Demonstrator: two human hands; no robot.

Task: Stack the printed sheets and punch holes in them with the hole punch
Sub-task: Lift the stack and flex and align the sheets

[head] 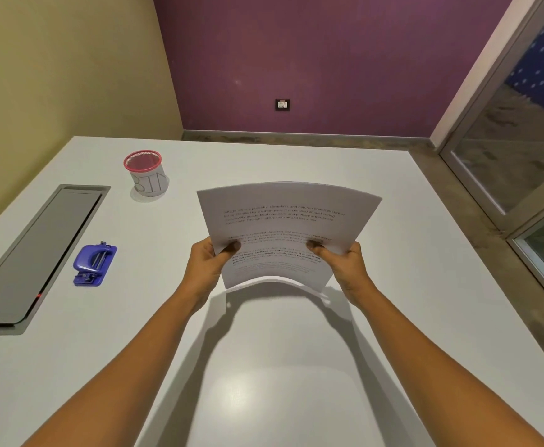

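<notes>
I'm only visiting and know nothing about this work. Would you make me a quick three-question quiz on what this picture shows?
1. True or false: the hole punch is lying on the table, with neither hand touching it.
2. What do the left hand and right hand hold together? A) the cup B) the printed sheets C) the hole punch
3. Fill in: the red-rimmed cup stands ____ the hole punch, as seen from the person.

Key
1. True.
2. B: the printed sheets, each thumb pressed on the top page, the stack bowed upward above the table.
3. Beyond, toward the far wall.
</notes>
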